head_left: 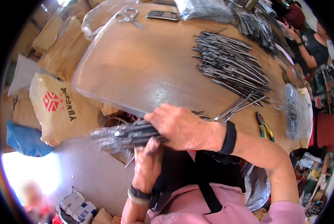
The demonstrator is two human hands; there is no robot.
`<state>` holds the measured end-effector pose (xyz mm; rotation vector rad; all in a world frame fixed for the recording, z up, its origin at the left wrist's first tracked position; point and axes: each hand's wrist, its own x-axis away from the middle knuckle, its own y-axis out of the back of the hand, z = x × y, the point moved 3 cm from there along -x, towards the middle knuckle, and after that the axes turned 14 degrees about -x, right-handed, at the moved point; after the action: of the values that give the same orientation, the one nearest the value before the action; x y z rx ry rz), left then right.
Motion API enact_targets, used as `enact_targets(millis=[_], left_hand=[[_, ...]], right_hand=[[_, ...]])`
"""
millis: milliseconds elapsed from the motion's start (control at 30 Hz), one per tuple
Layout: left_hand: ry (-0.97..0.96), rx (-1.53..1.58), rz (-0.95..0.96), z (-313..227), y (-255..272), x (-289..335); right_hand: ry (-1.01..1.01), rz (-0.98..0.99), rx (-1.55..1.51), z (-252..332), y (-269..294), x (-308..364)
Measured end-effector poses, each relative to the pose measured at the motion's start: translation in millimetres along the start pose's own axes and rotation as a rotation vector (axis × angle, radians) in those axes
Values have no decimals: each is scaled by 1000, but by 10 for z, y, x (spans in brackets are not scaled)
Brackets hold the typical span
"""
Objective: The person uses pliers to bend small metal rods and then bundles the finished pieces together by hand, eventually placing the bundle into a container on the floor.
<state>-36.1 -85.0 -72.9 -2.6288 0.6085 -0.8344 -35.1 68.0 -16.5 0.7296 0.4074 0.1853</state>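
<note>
A bundle of thin dark rods point(127, 135), blurred by motion, lies sideways past the table's near left edge. Clear plastic shows around its left end. My right hand point(183, 125) is closed over the bundle's right end from above. From below, my left hand point(149, 160) grips the same bundle, its thumb pressed near the right hand; some of its fingers are hidden. Just beyond my right wrist rest long metal tweezers or scissors-like tools point(236, 106) and a few short dark rods point(201, 114). A big heap of similar dark rods point(230, 61) covers the table's right part.
On the table point(126, 63) lie scissors point(127, 15), a phone point(162, 15), yellow-handled pliers point(264, 128) and a clear plastic bag point(204, 10). Stuffed sacks point(62, 112) crowd the left side. Another person point(312, 48) sits at the far right.
</note>
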Motion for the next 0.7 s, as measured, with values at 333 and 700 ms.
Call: enact_targets(millis=[333, 700], left_hand=[[-509, -548, -17, -1067, -745, 515], [-584, -627, 380, -1021, -1308, -400]], right_hand=[[209, -439, -307, 496, 545, -109], [-18, -646, -208, -268, 572, 220]])
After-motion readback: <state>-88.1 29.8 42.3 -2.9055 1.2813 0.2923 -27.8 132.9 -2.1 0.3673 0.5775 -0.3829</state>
